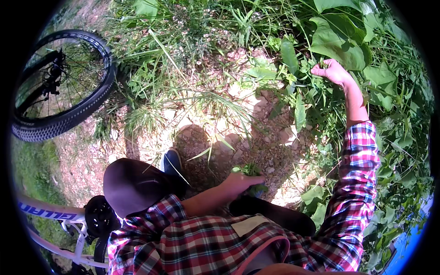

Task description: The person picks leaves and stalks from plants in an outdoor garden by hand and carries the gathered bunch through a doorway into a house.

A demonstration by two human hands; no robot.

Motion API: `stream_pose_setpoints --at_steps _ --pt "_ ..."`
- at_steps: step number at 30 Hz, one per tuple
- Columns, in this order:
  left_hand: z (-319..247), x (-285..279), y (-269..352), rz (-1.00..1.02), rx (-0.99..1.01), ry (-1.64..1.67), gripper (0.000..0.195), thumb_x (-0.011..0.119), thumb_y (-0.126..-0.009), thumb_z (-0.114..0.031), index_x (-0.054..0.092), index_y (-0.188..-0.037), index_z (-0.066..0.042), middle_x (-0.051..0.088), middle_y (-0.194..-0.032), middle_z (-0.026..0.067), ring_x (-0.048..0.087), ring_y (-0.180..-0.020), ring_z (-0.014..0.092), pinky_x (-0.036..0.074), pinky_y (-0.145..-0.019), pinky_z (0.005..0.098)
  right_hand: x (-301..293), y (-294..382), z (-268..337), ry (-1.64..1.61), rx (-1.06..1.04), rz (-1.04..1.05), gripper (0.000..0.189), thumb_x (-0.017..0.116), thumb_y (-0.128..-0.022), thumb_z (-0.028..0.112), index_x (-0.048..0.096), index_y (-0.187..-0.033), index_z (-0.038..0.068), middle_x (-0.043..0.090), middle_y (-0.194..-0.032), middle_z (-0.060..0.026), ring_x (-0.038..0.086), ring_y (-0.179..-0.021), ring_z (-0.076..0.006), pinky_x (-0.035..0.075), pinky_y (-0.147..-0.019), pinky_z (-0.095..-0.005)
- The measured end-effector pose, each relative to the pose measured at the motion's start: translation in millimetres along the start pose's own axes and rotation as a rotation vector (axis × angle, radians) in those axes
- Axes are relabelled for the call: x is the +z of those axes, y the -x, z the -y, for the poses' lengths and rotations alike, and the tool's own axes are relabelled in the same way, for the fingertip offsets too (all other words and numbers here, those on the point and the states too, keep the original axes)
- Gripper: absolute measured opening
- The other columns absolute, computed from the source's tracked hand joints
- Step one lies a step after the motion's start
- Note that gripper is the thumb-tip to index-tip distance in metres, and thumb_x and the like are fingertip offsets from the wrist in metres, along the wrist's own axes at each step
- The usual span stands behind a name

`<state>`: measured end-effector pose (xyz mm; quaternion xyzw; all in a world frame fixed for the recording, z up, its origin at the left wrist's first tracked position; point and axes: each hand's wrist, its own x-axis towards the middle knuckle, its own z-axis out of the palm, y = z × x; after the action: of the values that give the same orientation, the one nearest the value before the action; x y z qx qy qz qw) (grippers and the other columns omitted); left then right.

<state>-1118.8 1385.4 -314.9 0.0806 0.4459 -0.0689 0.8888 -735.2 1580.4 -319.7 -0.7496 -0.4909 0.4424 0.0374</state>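
My left hand (242,181) is closed around a small bunch of green leaves (251,169) in front of my body, low over the gravelly soil. Out to the upper right, my right hand (330,73) pinches a leafy green sprig (322,64) between thumb and fingers. It is among the weeds, just beside a large broad leaf (340,43). Whether that sprig is still attached to its plant, I cannot tell. A long narrow leaf (289,56) stands left of the right hand.
A bicycle wheel (109,80) with a knobby tyre is at the upper left. A white bicycle frame (79,237) stands at the lower left. Tufts of grass (144,118) grow from stony ground (192,137). Dense vines (405,144) line the right, with something blue (407,249) below.
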Motion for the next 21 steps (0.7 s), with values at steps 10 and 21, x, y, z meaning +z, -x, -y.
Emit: stream_pose_setpoints --at_steps 10,21 --pt "15.8 -14.2 -1.2 0.083 0.541 -0.416 0.042 0.068 -0.077 -0.011 0.055 -0.117 -0.009 0.061 -0.106 0.0099 0.063 -0.09 0.021 0.05 -0.078 0.0283 39.3 32.5 -73.6 -0.606 -0.098 -0.17 0.024 0.067 -0.079 0.016 0.064 -0.096 -0.001 0.065 -0.092 -0.0043 0.058 -0.087 -0.0116 0.042 -0.084 -0.0246" --pt "9.2 -11.4 -5.6 0.069 0.519 -0.488 0.049 0.07 -0.072 -0.011 0.054 -0.119 -0.01 0.057 -0.114 0.016 0.06 -0.098 0.028 0.048 -0.083 0.0321 57.2 34.6 -54.3 -1.123 -0.175 -0.196 0.024 0.062 -0.083 0.011 0.06 -0.105 0.003 0.062 -0.1 -0.0052 0.056 -0.092 -0.0137 0.045 -0.084 -0.0278"
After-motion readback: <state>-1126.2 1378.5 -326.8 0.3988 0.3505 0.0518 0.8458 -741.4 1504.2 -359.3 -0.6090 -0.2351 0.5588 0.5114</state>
